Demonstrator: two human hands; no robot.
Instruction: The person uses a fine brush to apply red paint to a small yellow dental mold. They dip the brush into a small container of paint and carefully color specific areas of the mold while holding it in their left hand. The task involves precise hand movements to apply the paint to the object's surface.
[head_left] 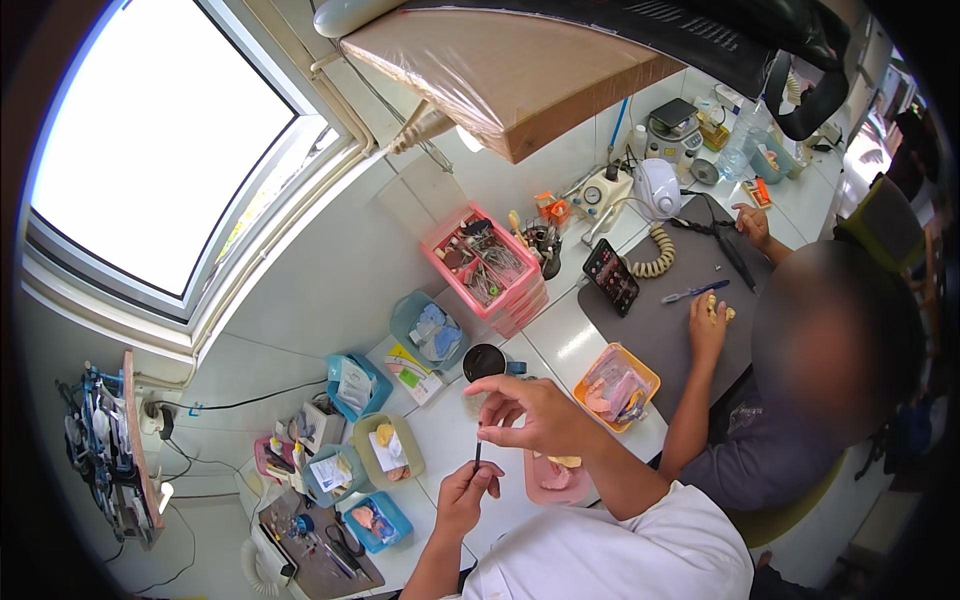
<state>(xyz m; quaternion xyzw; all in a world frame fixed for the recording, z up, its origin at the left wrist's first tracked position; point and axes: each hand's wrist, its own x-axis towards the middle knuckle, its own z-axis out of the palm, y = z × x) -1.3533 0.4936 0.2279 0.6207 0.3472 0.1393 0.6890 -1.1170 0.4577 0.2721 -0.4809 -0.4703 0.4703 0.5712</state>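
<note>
Steadied a dark stick (477, 453), clamped between fingers of left hand (461, 498). Couldn't tell grip of right hand (540, 413) above. Probably needed stillness next

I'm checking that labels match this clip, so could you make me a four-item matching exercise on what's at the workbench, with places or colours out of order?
Things:
1. thin dark rod
2. phone
3. drawer unit
4. coiled cord beside the phone

Places or colours:
A. cream
B. propped up on the grey mat
C. pink
D. gripped in the person's left hand

Right pairs: 1-D, 2-B, 3-C, 4-A
</note>
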